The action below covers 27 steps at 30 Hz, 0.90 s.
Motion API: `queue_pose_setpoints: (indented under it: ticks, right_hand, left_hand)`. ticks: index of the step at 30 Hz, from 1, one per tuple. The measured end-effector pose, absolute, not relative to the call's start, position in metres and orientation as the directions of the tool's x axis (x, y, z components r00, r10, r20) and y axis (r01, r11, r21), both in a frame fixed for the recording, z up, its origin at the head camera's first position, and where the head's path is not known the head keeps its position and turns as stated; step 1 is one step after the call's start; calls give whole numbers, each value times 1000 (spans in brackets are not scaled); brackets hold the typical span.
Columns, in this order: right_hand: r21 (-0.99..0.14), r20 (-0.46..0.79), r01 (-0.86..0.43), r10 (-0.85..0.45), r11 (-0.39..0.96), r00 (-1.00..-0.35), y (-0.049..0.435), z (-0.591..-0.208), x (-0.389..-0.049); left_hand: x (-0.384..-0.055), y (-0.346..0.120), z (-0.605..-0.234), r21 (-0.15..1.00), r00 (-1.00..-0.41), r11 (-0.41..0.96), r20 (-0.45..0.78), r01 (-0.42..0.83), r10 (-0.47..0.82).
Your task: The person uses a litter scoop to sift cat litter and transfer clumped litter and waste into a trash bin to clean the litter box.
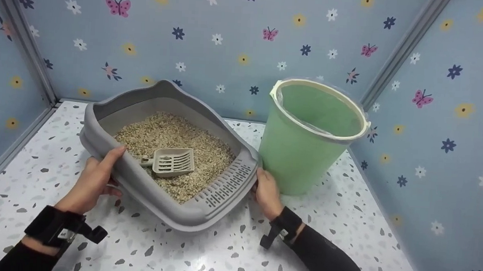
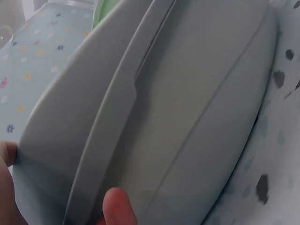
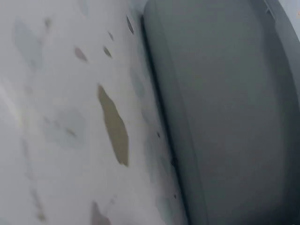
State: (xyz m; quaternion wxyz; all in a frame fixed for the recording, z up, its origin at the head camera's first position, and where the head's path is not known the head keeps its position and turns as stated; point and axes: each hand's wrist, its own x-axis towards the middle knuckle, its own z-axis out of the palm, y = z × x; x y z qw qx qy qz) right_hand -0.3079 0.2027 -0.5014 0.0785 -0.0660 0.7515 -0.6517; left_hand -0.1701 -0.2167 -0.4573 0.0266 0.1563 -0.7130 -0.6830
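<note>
A grey cat litter box [image 1: 191, 217] sits at an angle on the table, holding tan granular litter [image 1: 209, 150]. On the litter lies a beige slotted litter scoop [image 1: 173, 174], its handle toward the left rim. My left hand [image 1: 92, 183] grips the box's left side, thumb over the rim and fingers below it. My right hand [image 1: 268, 194] holds the box's right corner, its fingertips hidden beneath the edge. In the left wrist view, a finger [image 2: 119, 206] lies against the box's outer wall. The right wrist view shows the box's side close to the tabletop.
A tall green bin [image 1: 298, 163] with a cream rim and a clear liner stands right behind the box's right corner. Flower-patterned panels [image 1: 231, 23] enclose the speckled white table [image 1: 218, 258] at the back and both sides.
</note>
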Motion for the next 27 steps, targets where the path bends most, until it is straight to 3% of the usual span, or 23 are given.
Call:
queue_pose_setpoints:
  ticks: [6, 16, 27]
  right_hand:
    - [-994, -28, -3, -266, 113, -964, 207, -503, -292]
    - [-986, -54, 23, -187, 165, -981, 210, -509, -334]
    - [-965, -23, -46, -257, 257, -966, 211, -495, -287]
  left_hand:
    - [-181, -224, -462, 989, -956, 16, -137, -146, -259]
    - [-161, -185, -470, 966, -958, 163, -156, -198, -240]
    - [-178, -212, -476, 982, -981, 154, -80, -108, -179]
